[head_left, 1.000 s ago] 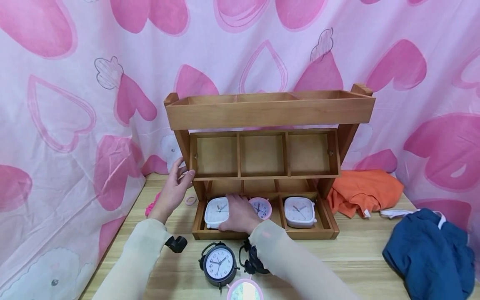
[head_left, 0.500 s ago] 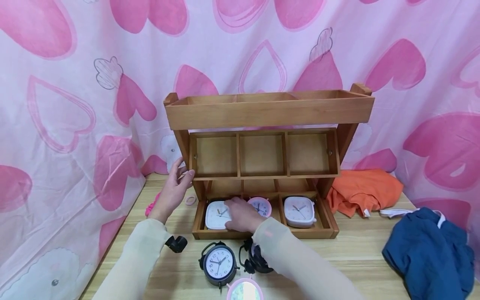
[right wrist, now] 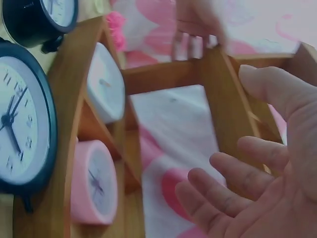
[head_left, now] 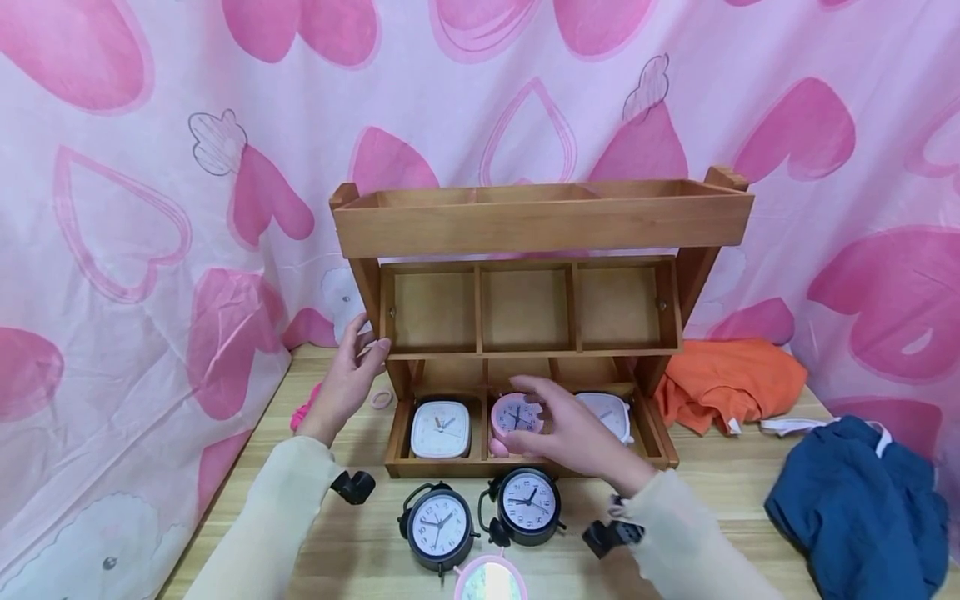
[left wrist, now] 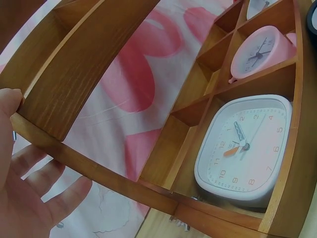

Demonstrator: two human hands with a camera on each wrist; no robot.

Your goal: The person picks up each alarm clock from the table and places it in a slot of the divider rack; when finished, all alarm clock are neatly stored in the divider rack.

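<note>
Since the earlier head view, the right hand has left the white clock in the bottom left compartment of the wooden rack and come beside the pink clock in the middle one; the right sleeve no longer overlaps the black clock on the surface. Its fingers are loosely spread and grasp nothing, while the left hand stays at the rack's side. From the left wrist, that hand's fingers lie relaxed, nearly straight, against the rack's edge; the white clock faces outward in its compartment and looks light and stiff, its smooth case perhaps slippery, so its rounded sides would be the place to hold, sparing the face. From the right wrist, the right fingers show released, apart from the pink clock, which probably handles alike: light, rigid, safest taken round its deep rim.
</note>
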